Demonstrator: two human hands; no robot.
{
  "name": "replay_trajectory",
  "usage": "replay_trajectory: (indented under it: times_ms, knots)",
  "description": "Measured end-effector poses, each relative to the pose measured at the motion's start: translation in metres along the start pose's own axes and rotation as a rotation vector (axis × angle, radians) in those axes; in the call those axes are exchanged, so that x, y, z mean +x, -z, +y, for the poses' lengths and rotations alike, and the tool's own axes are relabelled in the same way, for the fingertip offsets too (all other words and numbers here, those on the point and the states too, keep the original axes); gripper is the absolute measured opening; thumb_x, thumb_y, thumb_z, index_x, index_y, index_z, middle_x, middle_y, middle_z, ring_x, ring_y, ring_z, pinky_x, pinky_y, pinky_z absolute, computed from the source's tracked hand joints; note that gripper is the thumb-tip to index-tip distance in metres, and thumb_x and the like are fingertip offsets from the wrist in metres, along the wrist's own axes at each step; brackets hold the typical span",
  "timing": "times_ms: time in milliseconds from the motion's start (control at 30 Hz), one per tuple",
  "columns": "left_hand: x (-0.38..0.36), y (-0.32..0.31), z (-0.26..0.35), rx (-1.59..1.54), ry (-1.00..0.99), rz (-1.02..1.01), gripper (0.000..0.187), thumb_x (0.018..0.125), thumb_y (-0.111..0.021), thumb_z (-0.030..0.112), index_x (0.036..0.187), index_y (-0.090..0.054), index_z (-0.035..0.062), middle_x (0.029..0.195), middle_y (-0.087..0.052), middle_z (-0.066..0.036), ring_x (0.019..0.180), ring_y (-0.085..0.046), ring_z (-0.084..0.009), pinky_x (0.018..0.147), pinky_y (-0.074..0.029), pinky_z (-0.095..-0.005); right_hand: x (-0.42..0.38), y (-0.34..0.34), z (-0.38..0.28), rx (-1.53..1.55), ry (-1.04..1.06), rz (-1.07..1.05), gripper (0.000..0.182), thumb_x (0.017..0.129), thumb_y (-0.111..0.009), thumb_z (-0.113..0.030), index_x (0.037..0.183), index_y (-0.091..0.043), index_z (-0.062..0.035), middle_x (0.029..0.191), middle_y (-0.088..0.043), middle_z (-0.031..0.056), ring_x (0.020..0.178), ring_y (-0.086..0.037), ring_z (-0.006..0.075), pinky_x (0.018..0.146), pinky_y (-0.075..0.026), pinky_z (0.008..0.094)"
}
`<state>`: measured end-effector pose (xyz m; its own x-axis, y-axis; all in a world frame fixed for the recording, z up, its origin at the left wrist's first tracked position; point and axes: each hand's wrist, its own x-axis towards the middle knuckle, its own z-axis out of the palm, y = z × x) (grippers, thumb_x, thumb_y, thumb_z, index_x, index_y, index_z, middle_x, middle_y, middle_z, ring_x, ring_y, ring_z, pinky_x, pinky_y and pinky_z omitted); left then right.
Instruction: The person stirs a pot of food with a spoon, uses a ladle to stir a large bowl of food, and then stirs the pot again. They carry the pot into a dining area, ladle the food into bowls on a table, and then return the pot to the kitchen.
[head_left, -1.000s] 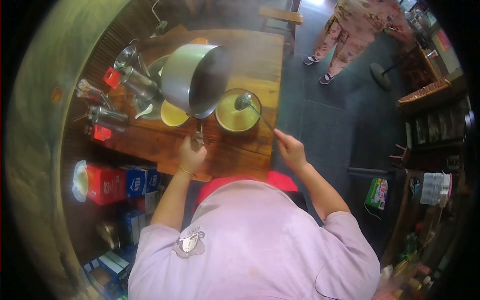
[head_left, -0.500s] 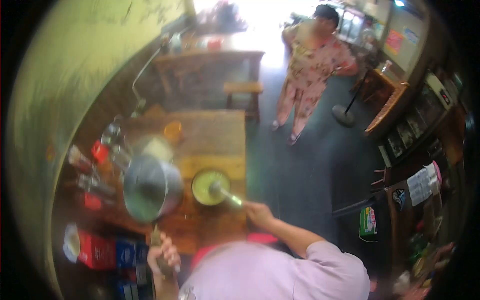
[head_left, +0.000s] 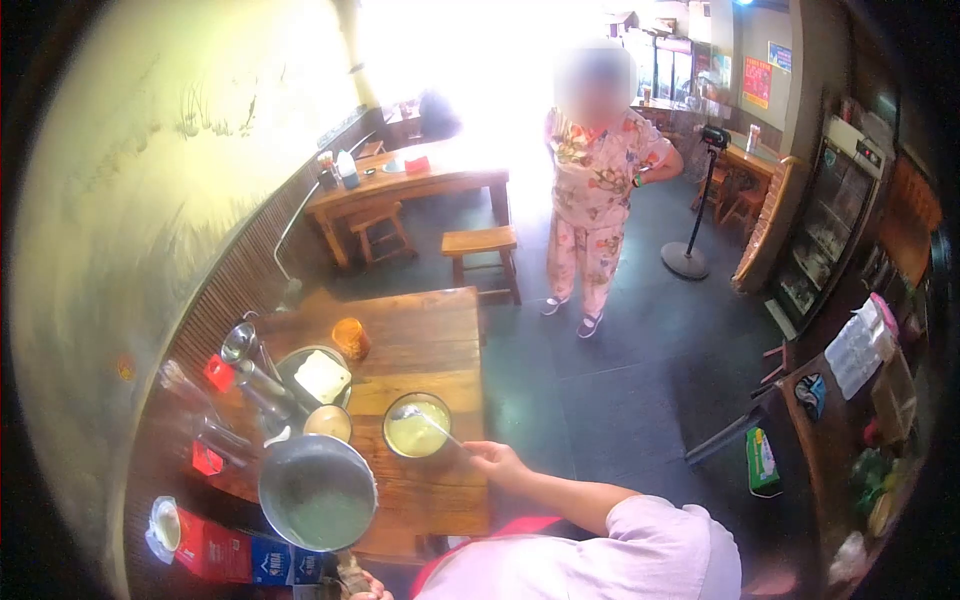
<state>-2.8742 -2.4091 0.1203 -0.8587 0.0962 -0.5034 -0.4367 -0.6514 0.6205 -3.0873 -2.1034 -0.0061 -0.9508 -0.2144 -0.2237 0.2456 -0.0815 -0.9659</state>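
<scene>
My left hand (head_left: 368, 588), partly cut off by the bottom edge, is closed round the handle of a grey saucepan (head_left: 318, 492). The saucepan is tilted so that its inside shows, with something greenish at the bottom that I cannot make out. My right hand (head_left: 497, 466) grips the handle of a metal spoon (head_left: 408, 411). Its head rests in a round bowl (head_left: 388, 432) of pale yellow-green liquid on the wooden table. Left of the bowl, near the saucepan's rim, sits a round tan object (head_left: 328, 426).
A plate with a white block (head_left: 322, 377) and an orange jar (head_left: 350, 339) stand on the wooden table (head_left: 430, 330). Metal containers with red parts line the wall side. A person (head_left: 590, 190) in floral clothes stands beyond, near a stool (head_left: 478, 242) and a pedestal fan (head_left: 685, 260).
The view has shifted and become sharper. My left hand and the saucepan are lower in view. The spoon's head has moved towards the left side of the bowl.
</scene>
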Motion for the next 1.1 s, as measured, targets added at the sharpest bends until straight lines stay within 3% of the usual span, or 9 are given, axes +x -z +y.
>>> replay_trajectory:
  times_ms: [200, 367, 467, 600, 633, 767, 967, 1067, 1100]
  knots:
    - [-0.017, -0.021, -0.012, 0.152, 0.038, -0.001, 0.04, 0.075, -0.058, 0.001, 0.113, -0.049, 0.0097, 0.084, -0.05, -0.004, 0.066, -0.047, -0.0151, 0.056, -0.042, -0.0262, -0.045, -0.023, -0.045, 0.104, 0.061, -0.323, 0.04, 0.093, -0.054, -0.01, 0.133, -0.053, -0.0043, 0.123, -0.061, 0.0071, 0.108, -0.057, 0.0144, 0.095, -0.044, 0.0291]
    - [-0.022, -0.019, -0.02, 0.234, 0.062, -0.05, 0.039, 0.075, -0.058, 0.0, 0.112, -0.049, 0.0078, 0.083, -0.05, -0.004, 0.066, -0.047, -0.0156, 0.057, -0.043, -0.0264, -0.088, -0.038, -0.058, -0.019, 0.127, -0.231, 0.028, 0.095, -0.052, -0.012, 0.12, -0.06, -0.0034, 0.116, -0.063, 0.0083, 0.11, -0.056, 0.0127, 0.095, -0.043, 0.028]
    - [-0.017, -0.007, -0.023, 0.199, 0.1, -0.097, 0.044, 0.074, -0.056, -0.002, 0.117, -0.047, 0.0028, 0.081, -0.054, -0.01, 0.064, -0.052, -0.018, 0.059, -0.047, -0.0277, -0.122, -0.039, -0.056, -0.046, 0.182, -0.125, 0.025, 0.094, -0.051, -0.009, 0.116, -0.061, -0.003, 0.083, -0.058, -0.0014, 0.069, -0.049, 0.0059, 0.063, -0.042, 0.0223]
    - [-0.01, 0.007, -0.017, 0.235, 0.14, -0.214, 0.043, 0.074, -0.055, -0.001, 0.117, -0.049, -0.0017, 0.081, -0.059, -0.012, 0.063, -0.057, -0.0204, 0.057, -0.05, -0.0279, -0.165, -0.045, -0.045, -0.234, 0.418, 0.152, 0.03, 0.088, -0.054, -0.006, 0.117, -0.058, -0.0019, 0.091, -0.067, 0.0075, 0.084, -0.063, 0.0165, 0.074, -0.051, 0.0312]
    - [-0.006, 0.016, -0.017, 0.243, 0.168, -0.237, 0.042, 0.074, -0.055, -0.001, 0.116, -0.05, -0.0027, 0.08, -0.06, -0.013, 0.062, -0.058, -0.0208, 0.056, -0.05, -0.0281, -0.182, -0.047, -0.057, -0.291, 0.391, 0.175, 0.033, 0.085, -0.055, -0.007, 0.118, -0.057, -0.0039, 0.092, -0.069, 0.0146, 0.09, -0.067, 0.0266, 0.077, -0.052, 0.0381]
    - [-0.01, 0.051, -0.016, 0.376, 0.173, -0.304, 0.033, 0.074, -0.055, 0.0, 0.107, -0.053, -0.0034, 0.074, -0.06, -0.012, 0.056, -0.058, -0.0193, 0.052, -0.049, -0.0267, -0.237, -0.079, -0.068, -0.502, 0.252, 0.242, 0.035, 0.086, -0.057, -0.015, 0.12, -0.052, -0.0084, 0.089, -0.067, 0.0198, 0.084, -0.066, 0.0378, 0.074, -0.052, 0.0457]
    - [-0.061, 0.103, -0.007, 0.573, 0.213, -0.395, 0.03, 0.072, -0.057, -0.001, 0.102, -0.055, -0.0015, 0.073, -0.06, -0.009, 0.054, -0.056, -0.0164, 0.052, -0.049, -0.0264, -0.298, -0.164, -0.018, -0.735, 0.213, 0.297, 0.044, 0.085, -0.059, -0.017, 0.127, -0.048, -0.0089, 0.089, -0.068, 0.017, 0.078, -0.068, 0.0333, 0.072, -0.053, 0.0437]
    - [-0.072, 0.145, -0.023, 0.544, 0.239, -0.425, 0.034, 0.071, -0.058, -0.001, 0.105, -0.054, -0.0018, 0.078, -0.059, -0.008, 0.06, -0.058, -0.0169, 0.055, -0.05, -0.0281, -0.346, -0.212, -0.011, -0.607, 0.28, 0.258, 0.058, 0.084, -0.064, -0.019, 0.136, -0.039, -0.0094, 0.095, -0.068, 0.0143, 0.077, -0.069, 0.0269, 0.071, -0.054, 0.0409]
    - [-0.082, 0.149, -0.022, 0.549, 0.273, -0.431, 0.035, 0.071, -0.058, -0.002, 0.106, -0.054, -0.0017, 0.079, -0.059, -0.008, 0.062, -0.058, -0.0167, 0.056, -0.05, -0.0279, -0.36, -0.221, 0.002, -0.566, 0.286, 0.227, 0.074, 0.084, -0.068, -0.02, 0.144, -0.027, -0.0088, 0.098, -0.068, 0.0122, 0.074, -0.068, 0.0212, 0.069, -0.054, 0.0373]
